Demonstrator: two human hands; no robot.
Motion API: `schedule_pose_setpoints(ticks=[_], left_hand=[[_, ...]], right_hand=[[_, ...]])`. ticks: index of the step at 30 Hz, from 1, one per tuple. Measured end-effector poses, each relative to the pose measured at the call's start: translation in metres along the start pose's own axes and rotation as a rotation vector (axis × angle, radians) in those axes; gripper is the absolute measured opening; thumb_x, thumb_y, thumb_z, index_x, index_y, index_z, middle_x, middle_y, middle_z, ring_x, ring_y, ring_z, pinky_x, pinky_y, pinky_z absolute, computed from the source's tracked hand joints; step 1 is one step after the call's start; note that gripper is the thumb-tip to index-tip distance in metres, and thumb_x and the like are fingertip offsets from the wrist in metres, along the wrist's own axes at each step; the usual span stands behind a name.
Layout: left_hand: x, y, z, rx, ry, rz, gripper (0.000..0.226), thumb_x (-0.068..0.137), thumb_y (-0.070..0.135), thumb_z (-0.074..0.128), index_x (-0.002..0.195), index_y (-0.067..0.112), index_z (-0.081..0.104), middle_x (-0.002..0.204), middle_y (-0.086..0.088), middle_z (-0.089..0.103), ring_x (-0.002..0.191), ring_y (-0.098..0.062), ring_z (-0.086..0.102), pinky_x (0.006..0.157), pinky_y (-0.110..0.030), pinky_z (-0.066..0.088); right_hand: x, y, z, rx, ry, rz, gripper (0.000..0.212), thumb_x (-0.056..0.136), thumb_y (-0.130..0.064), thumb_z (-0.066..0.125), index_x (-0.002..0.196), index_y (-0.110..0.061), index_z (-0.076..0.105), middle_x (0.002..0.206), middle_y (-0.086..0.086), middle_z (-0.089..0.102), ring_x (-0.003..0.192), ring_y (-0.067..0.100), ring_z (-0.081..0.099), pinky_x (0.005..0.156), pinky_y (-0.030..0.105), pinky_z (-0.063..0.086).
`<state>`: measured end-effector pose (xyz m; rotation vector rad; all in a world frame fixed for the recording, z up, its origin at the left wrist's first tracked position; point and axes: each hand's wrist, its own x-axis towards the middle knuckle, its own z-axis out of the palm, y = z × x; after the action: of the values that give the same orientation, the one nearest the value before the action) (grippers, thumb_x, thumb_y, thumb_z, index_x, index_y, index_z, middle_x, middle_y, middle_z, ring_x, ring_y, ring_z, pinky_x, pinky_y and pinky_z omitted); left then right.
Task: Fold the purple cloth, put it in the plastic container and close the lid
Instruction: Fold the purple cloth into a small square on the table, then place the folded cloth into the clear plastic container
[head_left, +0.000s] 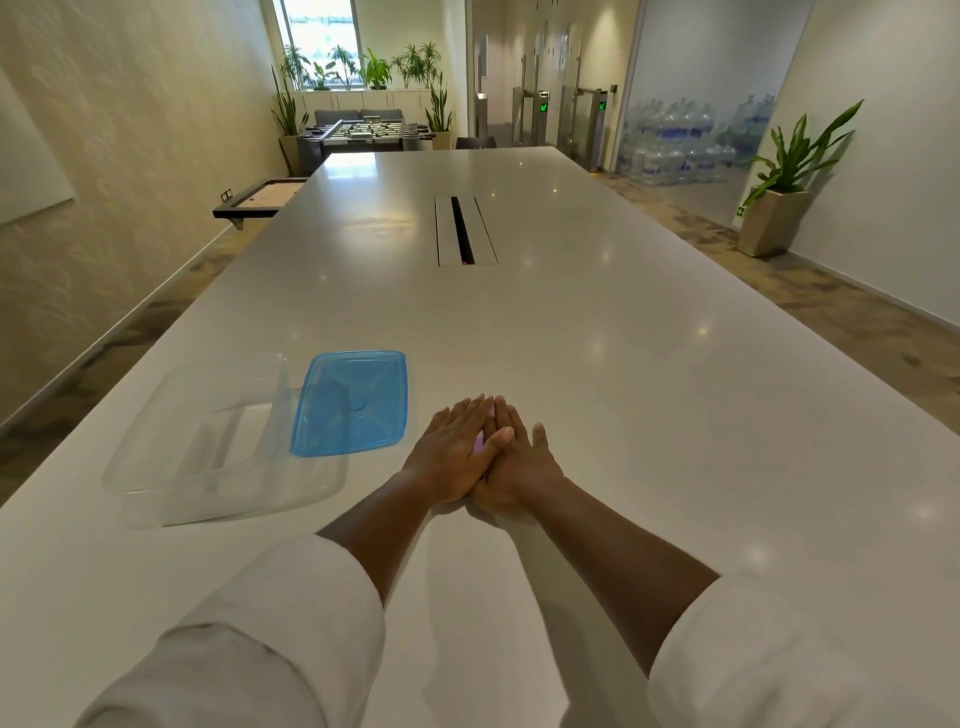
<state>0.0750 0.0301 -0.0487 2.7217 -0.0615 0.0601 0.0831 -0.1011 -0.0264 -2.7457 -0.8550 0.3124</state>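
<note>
Both my hands lie flat on the white table (623, 389) near its front middle, fingers stretched out. My left hand (450, 454) overlaps my right hand (522, 470). Only slivers of the purple cloth (478, 442) show between the fingers; the rest is hidden under my hands. The clear plastic container (156, 493) stands open to the left of my hands. Its blue lid (353, 402) lies flat beside it, just left of my left hand, with its left edge at the container's right rim.
A long cable slot (464, 231) runs down the table's middle, far beyond my hands. White sleeves cover my forearms near the front edge. A potted plant (779, 208) and stacked water bottles (685, 145) stand off to the right on the floor.
</note>
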Motion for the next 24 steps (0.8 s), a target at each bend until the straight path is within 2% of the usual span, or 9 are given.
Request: schedule_pose_setpoints(ticks=[2, 4, 7, 10, 14, 16, 20, 22, 24], left_hand=[[0.000, 0.001, -0.003, 0.000, -0.006, 0.004, 0.073, 0.095, 0.066, 0.013, 0.156, 0.025, 0.011, 0.163, 0.003, 0.016, 0.149, -0.013, 0.010, 0.120, -0.032, 0.003], [0.002, 0.004, -0.007, -0.002, 0.015, 0.009, 0.069, 0.097, 0.064, 0.014, 0.152, 0.024, 0.025, 0.158, 0.000, 0.030, 0.145, -0.019, 0.025, 0.118, -0.035, 0.013], [0.006, 0.006, -0.013, 0.034, 0.086, -0.041, 0.055, 0.099, 0.057, 0.020, 0.135, 0.024, 0.045, 0.137, -0.005, 0.056, 0.125, -0.026, 0.050, 0.107, -0.040, 0.034], [0.009, 0.005, -0.018, 0.109, 0.082, -0.178, 0.058, 0.098, 0.056, 0.031, 0.143, 0.021, 0.039, 0.142, -0.007, 0.052, 0.127, -0.028, 0.048, 0.106, -0.042, 0.035], [0.011, -0.001, -0.034, 0.099, 0.059, -0.272, 0.063, 0.088, 0.065, 0.042, 0.136, 0.024, 0.047, 0.134, -0.004, 0.059, 0.119, -0.027, 0.056, 0.096, -0.039, 0.043], [0.011, -0.006, -0.041, 0.066, 0.020, -0.306, 0.065, 0.085, 0.067, 0.046, 0.132, 0.023, 0.050, 0.130, -0.005, 0.062, 0.112, -0.027, 0.059, 0.092, -0.037, 0.047], [0.005, -0.014, -0.048, -0.054, -0.013, -0.362, 0.075, 0.083, 0.068, 0.053, 0.139, 0.018, 0.047, 0.134, -0.008, 0.060, 0.116, -0.028, 0.058, 0.097, -0.038, 0.047], [0.002, -0.016, -0.051, -0.076, -0.008, -0.356, 0.077, 0.083, 0.069, 0.053, 0.138, 0.016, 0.048, 0.132, -0.009, 0.061, 0.114, -0.028, 0.058, 0.098, -0.039, 0.047], [-0.001, -0.016, -0.055, -0.111, 0.011, -0.340, 0.076, 0.083, 0.068, 0.054, 0.137, 0.015, 0.049, 0.130, -0.009, 0.062, 0.113, -0.028, 0.059, 0.098, -0.041, 0.048]], right_hand=[[0.002, -0.001, -0.001, 0.031, -0.033, 0.025, 0.092, 0.090, -0.054, 0.041, 0.148, -0.026, -0.025, 0.159, 0.002, -0.030, 0.146, 0.018, -0.027, 0.119, 0.054, -0.010], [0.003, 0.000, -0.002, 0.081, -0.047, 0.064, 0.104, 0.083, -0.057, 0.053, 0.150, -0.027, -0.021, 0.160, 0.002, -0.025, 0.148, 0.019, -0.023, 0.119, 0.053, -0.009], [0.003, 0.002, -0.004, 0.153, 0.052, 0.132, 0.113, 0.075, -0.064, 0.058, 0.154, -0.016, -0.007, 0.164, 0.009, 0.002, 0.151, 0.023, 0.002, 0.121, 0.050, 0.006], [0.004, 0.000, -0.014, 0.178, 0.151, 0.206, 0.119, 0.065, -0.069, 0.065, 0.152, -0.010, 0.009, 0.152, 0.012, 0.032, 0.140, 0.030, 0.033, 0.113, 0.047, 0.031], [0.008, -0.001, -0.028, 0.147, 0.088, 0.304, 0.111, 0.052, -0.074, 0.072, 0.137, -0.012, 0.037, 0.132, 0.008, 0.050, 0.124, 0.027, 0.047, 0.101, 0.041, 0.044], [0.009, 0.001, -0.034, 0.207, 0.044, 0.355, 0.103, 0.050, -0.068, 0.080, 0.127, -0.011, 0.044, 0.123, 0.007, 0.056, 0.116, 0.025, 0.053, 0.095, 0.037, 0.049], [0.006, 0.003, -0.040, 0.375, -0.013, 0.359, 0.086, 0.052, -0.050, 0.089, 0.118, -0.007, 0.054, 0.111, 0.008, 0.061, 0.101, 0.023, 0.058, 0.079, 0.031, 0.048], [0.007, 0.003, -0.044, 0.474, -0.034, 0.336, 0.078, 0.056, -0.038, 0.091, 0.117, -0.005, 0.057, 0.112, 0.011, 0.063, 0.102, 0.025, 0.060, 0.083, 0.032, 0.053], [0.008, 0.002, -0.049, 0.646, -0.047, 0.323, 0.069, 0.058, -0.021, 0.090, 0.117, -0.003, 0.058, 0.113, 0.014, 0.063, 0.103, 0.029, 0.062, 0.088, 0.039, 0.057]])
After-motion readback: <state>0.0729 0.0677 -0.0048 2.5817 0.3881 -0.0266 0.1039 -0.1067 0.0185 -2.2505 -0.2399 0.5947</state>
